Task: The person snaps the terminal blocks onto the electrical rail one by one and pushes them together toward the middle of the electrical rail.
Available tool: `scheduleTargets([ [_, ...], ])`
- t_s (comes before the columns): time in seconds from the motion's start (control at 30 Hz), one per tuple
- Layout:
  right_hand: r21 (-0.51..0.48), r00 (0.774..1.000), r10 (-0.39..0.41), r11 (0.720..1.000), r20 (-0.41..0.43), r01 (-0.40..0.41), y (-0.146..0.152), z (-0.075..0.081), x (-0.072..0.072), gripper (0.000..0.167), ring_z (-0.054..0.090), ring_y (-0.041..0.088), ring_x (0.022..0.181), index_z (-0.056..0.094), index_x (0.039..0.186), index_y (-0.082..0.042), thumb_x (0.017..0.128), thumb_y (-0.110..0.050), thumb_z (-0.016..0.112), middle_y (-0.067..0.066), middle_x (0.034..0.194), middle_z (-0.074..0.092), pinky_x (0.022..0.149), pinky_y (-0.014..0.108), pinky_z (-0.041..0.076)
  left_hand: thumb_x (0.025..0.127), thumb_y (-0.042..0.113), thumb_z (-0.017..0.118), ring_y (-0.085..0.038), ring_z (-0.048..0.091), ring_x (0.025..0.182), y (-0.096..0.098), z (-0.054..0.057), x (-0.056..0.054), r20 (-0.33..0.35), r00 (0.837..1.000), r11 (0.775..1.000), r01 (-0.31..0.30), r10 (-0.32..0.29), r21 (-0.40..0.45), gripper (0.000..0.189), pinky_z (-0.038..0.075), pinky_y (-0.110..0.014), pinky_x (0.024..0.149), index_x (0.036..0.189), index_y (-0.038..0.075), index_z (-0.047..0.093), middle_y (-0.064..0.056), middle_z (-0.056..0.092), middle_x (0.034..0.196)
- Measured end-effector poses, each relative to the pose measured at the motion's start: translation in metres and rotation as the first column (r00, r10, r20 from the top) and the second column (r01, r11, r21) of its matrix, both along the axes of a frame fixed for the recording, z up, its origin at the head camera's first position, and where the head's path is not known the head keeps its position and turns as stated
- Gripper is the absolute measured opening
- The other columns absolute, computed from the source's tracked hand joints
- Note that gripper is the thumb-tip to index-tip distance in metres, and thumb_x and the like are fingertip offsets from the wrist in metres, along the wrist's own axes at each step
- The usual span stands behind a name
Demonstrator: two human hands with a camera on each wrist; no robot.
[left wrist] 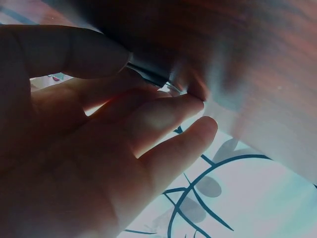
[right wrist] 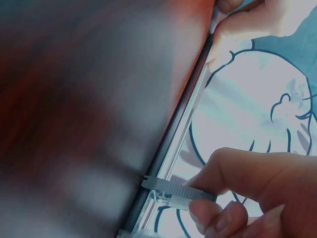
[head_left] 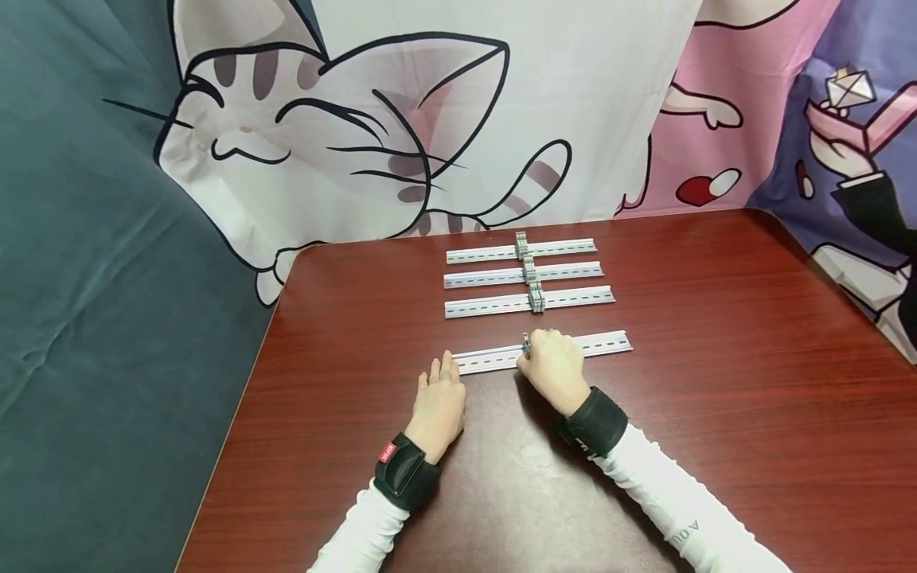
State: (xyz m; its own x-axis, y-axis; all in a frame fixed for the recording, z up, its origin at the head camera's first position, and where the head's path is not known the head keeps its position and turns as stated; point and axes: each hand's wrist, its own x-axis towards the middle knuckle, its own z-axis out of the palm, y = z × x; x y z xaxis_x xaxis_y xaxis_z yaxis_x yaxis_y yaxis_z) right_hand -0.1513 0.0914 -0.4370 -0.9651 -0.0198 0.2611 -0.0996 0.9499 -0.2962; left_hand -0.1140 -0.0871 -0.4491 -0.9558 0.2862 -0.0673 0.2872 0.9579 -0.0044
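Note:
Nearest the person lies a slotted metal DIN rail (head_left: 490, 360), set crosswise on the table. My left hand (head_left: 438, 404) holds its left end; in the left wrist view the thumb (left wrist: 99, 52) and forefinger are on either side of the rail end. Around the middle of the rail, my right hand (head_left: 555, 368) pinches a grey terminal block (right wrist: 173, 191) between thumb and forefinger. The block sits across the rail, its foot at the rail's edge in the right wrist view. Much of it is covered by the right hand in the head view.
Farther back, three similar rails (head_left: 494, 305) lie roughly parallel, each bearing grey terminal blocks (head_left: 536, 297) near its middle. They rest on a reddish-brown table (head_left: 344, 334). Behind its far edge hangs a cloth with a cartoon cat (head_left: 301, 183); a green cloth (head_left: 107, 318) is at the left.

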Motion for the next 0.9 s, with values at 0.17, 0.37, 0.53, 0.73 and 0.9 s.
scheduleTargets([
  [0.17, -0.012, 1.0, -0.019, 1.0, -0.025, 0.019, 0.008, 0.0, 0.0, 0.025, 0.06, 0.036, 0.053, 0.049, 0.053, -0.012, 0.065, -0.013, 0.071, 0.013, 0.057, 0.061, 0.041, 0.045, 0.041, 0.083, 0.012, 0.067, -0.035, 0.05, 0.13, 0.001, 0.0, 0.001, -0.023, 1.0, 1.0, -0.001, 0.001, 0.0, 0.06, 0.043, -0.048, 0.103, 0.134, -0.012, 0.046, -0.023, 0.046, 0.144],
  [0.37, -0.019, 0.999, -0.036, 0.999, -0.021, 0.036, 0.012, -0.001, 0.001, 0.028, 0.059, 0.034, 0.051, 0.046, 0.05, -0.015, 0.065, -0.011, 0.07, 0.01, 0.054, 0.059, 0.039, 0.044, 0.039, 0.084, 0.011, 0.065, -0.035, 0.051, 0.129, 0.001, -0.002, 0.001, -0.038, 0.999, 1.0, 0.005, -0.006, -0.013, 0.058, 0.044, -0.047, 0.102, 0.133, -0.012, 0.048, -0.023, 0.047, 0.143],
  [0.53, -0.022, 0.999, -0.052, 0.998, -0.009, 0.052, 0.014, 0.0, 0.002, 0.029, 0.059, 0.034, 0.051, 0.045, 0.05, -0.016, 0.065, -0.011, 0.068, 0.009, 0.053, 0.058, 0.039, 0.042, 0.038, 0.082, 0.012, 0.068, -0.035, 0.052, 0.128, 0.001, -0.003, 0.002, -0.043, 0.999, 1.0, 0.006, -0.007, -0.007, 0.06, 0.045, -0.047, 0.101, 0.133, -0.012, 0.048, -0.023, 0.047, 0.143],
  [0.73, -0.027, 0.997, -0.071, 0.997, -0.009, 0.071, 0.015, 0.002, 0.003, 0.028, 0.059, 0.035, 0.052, 0.045, 0.05, -0.015, 0.065, -0.011, 0.069, 0.01, 0.054, 0.059, 0.039, 0.043, 0.038, 0.079, 0.014, 0.071, -0.035, 0.051, 0.128, 0.0, -0.002, 0.002, -0.049, 0.999, 1.0, 0.01, -0.01, -0.005, 0.064, 0.044, -0.048, 0.102, 0.133, -0.012, 0.047, -0.024, 0.046, 0.143],
  [0.9, -0.031, 0.997, -0.072, 0.997, 0.001, 0.072, 0.017, 0.003, 0.005, 0.026, 0.061, 0.036, 0.054, 0.047, 0.051, -0.014, 0.066, -0.011, 0.068, 0.011, 0.056, 0.061, 0.04, 0.044, 0.039, 0.079, 0.013, 0.071, -0.036, 0.052, 0.128, 0.0, -0.003, 0.002, -0.055, 0.998, 1.0, 0.011, -0.011, 0.005, 0.064, 0.045, -0.048, 0.101, 0.133, -0.012, 0.047, -0.024, 0.047, 0.143],
])
